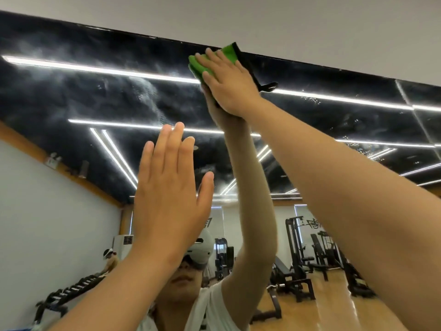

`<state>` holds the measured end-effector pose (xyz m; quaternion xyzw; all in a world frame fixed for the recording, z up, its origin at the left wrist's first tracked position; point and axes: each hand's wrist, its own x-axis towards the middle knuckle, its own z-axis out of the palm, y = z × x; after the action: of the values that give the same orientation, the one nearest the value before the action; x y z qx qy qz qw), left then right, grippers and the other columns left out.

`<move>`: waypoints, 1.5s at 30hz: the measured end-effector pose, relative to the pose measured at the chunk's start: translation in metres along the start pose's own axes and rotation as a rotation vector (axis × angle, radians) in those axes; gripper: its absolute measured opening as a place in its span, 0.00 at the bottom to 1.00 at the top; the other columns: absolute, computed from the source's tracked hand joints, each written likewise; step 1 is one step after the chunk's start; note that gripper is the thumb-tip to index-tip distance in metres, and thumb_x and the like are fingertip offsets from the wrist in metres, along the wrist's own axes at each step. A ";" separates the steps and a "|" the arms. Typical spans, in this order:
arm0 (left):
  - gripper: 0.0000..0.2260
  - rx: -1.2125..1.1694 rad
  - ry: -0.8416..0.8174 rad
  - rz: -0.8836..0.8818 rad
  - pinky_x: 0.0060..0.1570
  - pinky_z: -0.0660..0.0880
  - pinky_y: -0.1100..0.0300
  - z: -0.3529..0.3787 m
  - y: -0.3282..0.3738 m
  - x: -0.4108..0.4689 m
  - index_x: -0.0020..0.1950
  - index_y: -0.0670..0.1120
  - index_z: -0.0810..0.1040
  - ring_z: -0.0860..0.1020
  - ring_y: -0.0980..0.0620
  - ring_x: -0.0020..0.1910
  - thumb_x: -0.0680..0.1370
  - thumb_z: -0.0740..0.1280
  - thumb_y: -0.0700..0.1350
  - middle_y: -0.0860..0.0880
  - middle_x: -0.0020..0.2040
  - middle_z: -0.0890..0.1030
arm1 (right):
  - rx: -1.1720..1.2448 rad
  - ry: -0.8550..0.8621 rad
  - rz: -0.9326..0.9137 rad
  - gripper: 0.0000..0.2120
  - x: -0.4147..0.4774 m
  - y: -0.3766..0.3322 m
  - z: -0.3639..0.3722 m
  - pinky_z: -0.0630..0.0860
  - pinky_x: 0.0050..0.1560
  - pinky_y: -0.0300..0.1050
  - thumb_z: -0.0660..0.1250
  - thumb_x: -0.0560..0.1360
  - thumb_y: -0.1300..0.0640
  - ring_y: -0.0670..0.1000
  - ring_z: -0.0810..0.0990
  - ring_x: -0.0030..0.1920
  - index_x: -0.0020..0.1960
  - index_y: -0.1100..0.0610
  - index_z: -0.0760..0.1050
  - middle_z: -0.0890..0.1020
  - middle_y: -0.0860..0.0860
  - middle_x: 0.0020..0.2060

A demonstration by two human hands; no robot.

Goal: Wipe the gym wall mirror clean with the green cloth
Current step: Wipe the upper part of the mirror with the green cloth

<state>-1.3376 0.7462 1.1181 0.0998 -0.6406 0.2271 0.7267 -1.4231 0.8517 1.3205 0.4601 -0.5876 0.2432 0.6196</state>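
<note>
The wall mirror point(95, 96) fills most of the view, streaked with misty smears and droplets in its upper part. My right hand point(226, 82) presses the green cloth point(202, 65) with straight fingers flat against the glass, just under the mirror's top edge. The cloth has a black trim, and a black strap hangs from it to the right of my wrist. My left hand point(167, 194) is lower and to the left, raised with straight fingers and holding nothing; whether it touches the glass I cannot tell. The mirror shows my own arms and head behind both hands.
Above the mirror's top edge is a plain white wall point(310, 25). The reflection shows a dark ceiling with light strips, weight machines point(307, 256) on a wooden floor at the right, a dumbbell rack point(69, 292) at the lower left, and another person point(110, 259) far back.
</note>
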 end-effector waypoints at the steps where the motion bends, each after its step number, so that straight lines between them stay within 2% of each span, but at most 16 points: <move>1: 0.27 -0.005 0.005 0.002 0.79 0.51 0.45 0.000 0.000 0.000 0.75 0.39 0.64 0.55 0.44 0.80 0.81 0.55 0.54 0.41 0.79 0.62 | 0.001 0.016 -0.005 0.22 -0.002 0.013 -0.003 0.46 0.77 0.47 0.47 0.86 0.50 0.47 0.49 0.80 0.80 0.46 0.54 0.54 0.46 0.81; 4: 0.27 -0.011 0.013 0.001 0.78 0.51 0.46 0.003 0.000 0.000 0.75 0.40 0.64 0.56 0.44 0.80 0.81 0.54 0.55 0.41 0.79 0.63 | 0.006 0.062 0.178 0.22 0.007 0.048 -0.013 0.48 0.78 0.48 0.48 0.86 0.51 0.49 0.52 0.80 0.81 0.47 0.55 0.55 0.47 0.80; 7: 0.27 -0.001 0.008 0.001 0.78 0.50 0.46 0.005 -0.002 0.001 0.74 0.40 0.64 0.56 0.43 0.80 0.81 0.53 0.56 0.40 0.78 0.63 | 0.015 0.042 0.296 0.23 0.032 0.034 -0.011 0.46 0.78 0.51 0.45 0.87 0.51 0.49 0.49 0.80 0.81 0.46 0.52 0.52 0.48 0.81; 10: 0.27 0.004 -0.003 0.007 0.78 0.48 0.48 0.004 -0.002 0.001 0.74 0.40 0.64 0.56 0.44 0.80 0.81 0.54 0.56 0.41 0.78 0.63 | 0.017 -0.010 0.094 0.23 0.036 0.006 -0.003 0.45 0.78 0.51 0.45 0.87 0.51 0.48 0.48 0.80 0.81 0.45 0.53 0.52 0.46 0.81; 13: 0.26 -0.001 -0.039 -0.011 0.79 0.47 0.50 0.001 0.000 0.001 0.74 0.41 0.64 0.56 0.45 0.80 0.81 0.54 0.56 0.42 0.78 0.63 | 0.023 -0.034 -0.035 0.22 0.012 0.031 -0.009 0.46 0.77 0.48 0.48 0.87 0.52 0.47 0.50 0.80 0.80 0.46 0.55 0.54 0.45 0.80; 17: 0.26 0.027 -0.055 0.002 0.78 0.49 0.48 0.000 0.001 0.002 0.74 0.40 0.65 0.57 0.44 0.80 0.81 0.55 0.55 0.41 0.78 0.64 | 0.018 0.047 0.242 0.23 -0.016 0.110 -0.031 0.47 0.79 0.51 0.48 0.87 0.52 0.49 0.51 0.80 0.81 0.48 0.54 0.54 0.48 0.81; 19: 0.26 0.048 -0.068 0.007 0.78 0.50 0.48 0.001 0.004 0.002 0.74 0.41 0.66 0.58 0.44 0.79 0.80 0.56 0.54 0.41 0.77 0.65 | 0.004 0.038 0.329 0.23 -0.008 0.113 -0.030 0.46 0.79 0.53 0.46 0.87 0.52 0.51 0.49 0.80 0.82 0.48 0.52 0.52 0.50 0.81; 21: 0.26 0.015 -0.062 -0.022 0.78 0.49 0.49 0.002 0.019 0.002 0.74 0.41 0.65 0.58 0.45 0.79 0.80 0.55 0.55 0.42 0.77 0.65 | -0.002 0.037 0.284 0.23 0.002 0.093 -0.025 0.45 0.79 0.53 0.45 0.87 0.51 0.51 0.48 0.80 0.82 0.47 0.51 0.51 0.49 0.81; 23: 0.27 -0.046 -0.044 -0.032 0.77 0.49 0.49 0.005 0.046 0.002 0.75 0.43 0.64 0.57 0.46 0.79 0.80 0.54 0.56 0.43 0.78 0.65 | 0.028 0.013 0.152 0.23 -0.001 0.080 -0.021 0.45 0.79 0.53 0.46 0.87 0.51 0.49 0.48 0.80 0.81 0.46 0.52 0.52 0.48 0.81; 26: 0.27 -0.070 -0.007 0.092 0.74 0.53 0.45 0.017 0.087 0.003 0.74 0.43 0.65 0.59 0.46 0.79 0.79 0.56 0.55 0.43 0.77 0.66 | 0.037 -0.006 -0.018 0.22 -0.032 0.105 -0.021 0.46 0.78 0.51 0.49 0.86 0.52 0.47 0.50 0.80 0.80 0.46 0.56 0.55 0.47 0.80; 30: 0.27 -0.029 -0.045 0.135 0.73 0.55 0.45 0.037 0.106 -0.009 0.74 0.43 0.68 0.59 0.47 0.78 0.78 0.57 0.54 0.44 0.77 0.67 | 0.053 0.078 0.188 0.22 -0.049 0.158 -0.034 0.48 0.78 0.51 0.49 0.87 0.52 0.48 0.53 0.80 0.80 0.47 0.57 0.56 0.47 0.80; 33: 0.28 0.035 -0.067 0.140 0.73 0.55 0.45 0.046 0.104 -0.015 0.75 0.42 0.67 0.59 0.45 0.78 0.78 0.57 0.55 0.42 0.77 0.66 | 0.025 0.083 0.301 0.23 -0.022 0.153 -0.034 0.47 0.79 0.53 0.47 0.87 0.51 0.50 0.50 0.80 0.81 0.47 0.53 0.53 0.48 0.81; 37: 0.29 0.049 -0.049 0.131 0.74 0.53 0.46 0.046 0.104 -0.015 0.75 0.42 0.65 0.58 0.44 0.78 0.78 0.56 0.56 0.41 0.78 0.66 | 0.058 -0.002 0.074 0.22 -0.026 0.124 -0.025 0.44 0.78 0.52 0.46 0.87 0.51 0.48 0.48 0.80 0.81 0.46 0.53 0.52 0.47 0.81; 40: 0.29 0.028 -0.057 0.133 0.74 0.52 0.47 0.042 0.106 -0.015 0.75 0.42 0.66 0.58 0.45 0.79 0.78 0.56 0.56 0.42 0.78 0.65 | 0.049 0.024 -0.032 0.22 -0.057 0.148 -0.028 0.46 0.78 0.50 0.49 0.87 0.51 0.47 0.51 0.80 0.80 0.47 0.56 0.56 0.46 0.80; 43: 0.29 0.033 -0.072 0.144 0.76 0.50 0.48 0.043 0.106 -0.015 0.75 0.41 0.66 0.57 0.45 0.79 0.79 0.56 0.57 0.42 0.78 0.65 | 0.038 0.054 0.199 0.23 -0.058 0.185 -0.041 0.48 0.79 0.51 0.49 0.87 0.52 0.49 0.51 0.80 0.81 0.49 0.55 0.55 0.48 0.81; 45: 0.29 0.026 -0.069 0.140 0.76 0.50 0.47 0.043 0.106 -0.015 0.75 0.42 0.66 0.57 0.45 0.79 0.79 0.56 0.58 0.42 0.78 0.66 | 0.015 0.037 0.273 0.23 -0.049 0.178 -0.039 0.46 0.79 0.52 0.47 0.87 0.51 0.48 0.49 0.80 0.81 0.48 0.52 0.52 0.48 0.81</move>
<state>-1.4251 0.8169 1.0945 0.0720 -0.6676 0.2821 0.6853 -1.5625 0.9788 1.3285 0.3759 -0.6313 0.3383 0.5880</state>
